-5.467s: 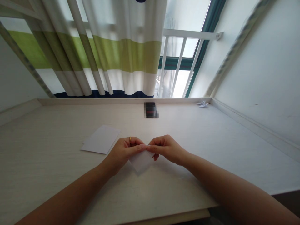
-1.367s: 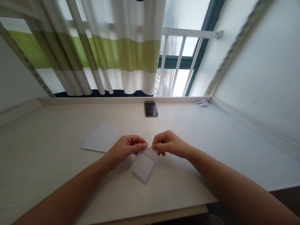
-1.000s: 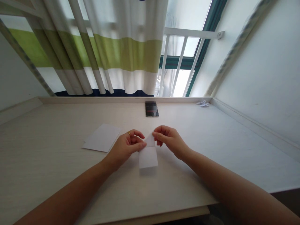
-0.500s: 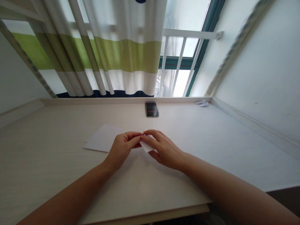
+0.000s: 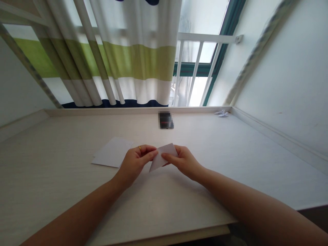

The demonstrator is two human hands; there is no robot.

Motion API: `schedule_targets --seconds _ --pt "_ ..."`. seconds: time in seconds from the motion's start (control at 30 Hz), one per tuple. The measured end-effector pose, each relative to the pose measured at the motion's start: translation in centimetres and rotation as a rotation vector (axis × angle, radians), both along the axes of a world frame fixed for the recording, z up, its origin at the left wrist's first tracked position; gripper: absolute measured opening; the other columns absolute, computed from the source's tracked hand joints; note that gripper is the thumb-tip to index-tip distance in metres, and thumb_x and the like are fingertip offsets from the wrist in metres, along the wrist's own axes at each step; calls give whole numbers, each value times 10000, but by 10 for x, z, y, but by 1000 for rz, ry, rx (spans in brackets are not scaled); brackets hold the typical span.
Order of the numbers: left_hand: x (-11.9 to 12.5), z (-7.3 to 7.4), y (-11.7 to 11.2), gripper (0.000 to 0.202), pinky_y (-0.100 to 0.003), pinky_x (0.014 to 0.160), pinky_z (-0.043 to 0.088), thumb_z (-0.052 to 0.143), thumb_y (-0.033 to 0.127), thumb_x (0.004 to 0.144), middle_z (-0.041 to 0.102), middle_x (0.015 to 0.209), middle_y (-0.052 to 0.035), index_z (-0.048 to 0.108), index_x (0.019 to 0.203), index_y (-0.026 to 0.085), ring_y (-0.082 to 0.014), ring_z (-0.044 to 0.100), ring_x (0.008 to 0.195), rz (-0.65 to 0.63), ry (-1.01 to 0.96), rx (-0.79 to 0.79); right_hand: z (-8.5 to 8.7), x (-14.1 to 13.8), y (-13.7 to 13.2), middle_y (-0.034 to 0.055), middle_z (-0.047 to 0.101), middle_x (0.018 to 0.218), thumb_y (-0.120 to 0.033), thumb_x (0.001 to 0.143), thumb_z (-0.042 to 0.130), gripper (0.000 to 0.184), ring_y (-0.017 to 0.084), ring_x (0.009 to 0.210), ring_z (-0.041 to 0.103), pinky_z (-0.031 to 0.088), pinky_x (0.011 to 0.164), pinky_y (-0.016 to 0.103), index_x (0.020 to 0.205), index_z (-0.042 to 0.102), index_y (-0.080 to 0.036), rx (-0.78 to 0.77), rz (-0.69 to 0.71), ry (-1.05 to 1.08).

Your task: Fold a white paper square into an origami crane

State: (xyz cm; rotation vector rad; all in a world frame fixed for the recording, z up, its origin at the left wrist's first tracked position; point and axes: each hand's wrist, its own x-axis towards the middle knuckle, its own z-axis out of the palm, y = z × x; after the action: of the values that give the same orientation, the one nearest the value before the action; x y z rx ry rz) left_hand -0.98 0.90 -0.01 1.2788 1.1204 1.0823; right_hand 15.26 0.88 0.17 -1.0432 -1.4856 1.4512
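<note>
A small folded piece of white paper (image 5: 166,149) is held between my two hands, just above the pale table (image 5: 159,201). My left hand (image 5: 137,162) pinches its left corner between thumb and fingers; a gold ring is on one finger. My right hand (image 5: 183,160) grips the right side, thumb lying on the front face and fingers behind. One pointed corner of the paper hangs down between the hands. Left of them, flat white paper sheets (image 5: 109,153) lie on the table, partly covered by my left hand.
A dark, blurred-out phone-like object (image 5: 165,120) lies near the table's back edge. Small folded white paper pieces (image 5: 221,113) sit in the back right corner. Behind stand a striped curtain (image 5: 143,61) and a white railing (image 5: 196,65).
The folded paper has been turned so that its broad face shows, with a point hanging down. My right hand has shifted its hold, its thumb now on the face. My left hand stays nearly in place.
</note>
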Motion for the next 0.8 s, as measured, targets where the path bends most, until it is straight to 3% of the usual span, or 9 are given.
schedule_targets --seconds 0.2,0.57,0.8 --pt "1 -1 -1 209 -267 631 478 646 306 651 655 620 -2 648 763 130 -136 596 599 -61 -70 -111 3 3 0 23 629 715 -246 736 542 171 135 645 573 484 607 274 850 623 -148 192 -103 -231" --pt "1 1 -2 246 -304 602 494 618 329 664 677 589 -31 661 794 124 -181 636 581 -135 -78 -131 -3 7 -3 -6 669 699 -218 811 451 248 117 603 610 481 577 218 959 651 -217 564 -12 -402" --pt "-1 0 -1 208 -246 534 472 630 313 658 653 553 -12 662 729 120 -131 590 525 -63 -50 -119 -5 8 -5 58 683 861 -189 815 449 257 136 688 613 468 637 236 1011 615 -197 862 -52 -545"
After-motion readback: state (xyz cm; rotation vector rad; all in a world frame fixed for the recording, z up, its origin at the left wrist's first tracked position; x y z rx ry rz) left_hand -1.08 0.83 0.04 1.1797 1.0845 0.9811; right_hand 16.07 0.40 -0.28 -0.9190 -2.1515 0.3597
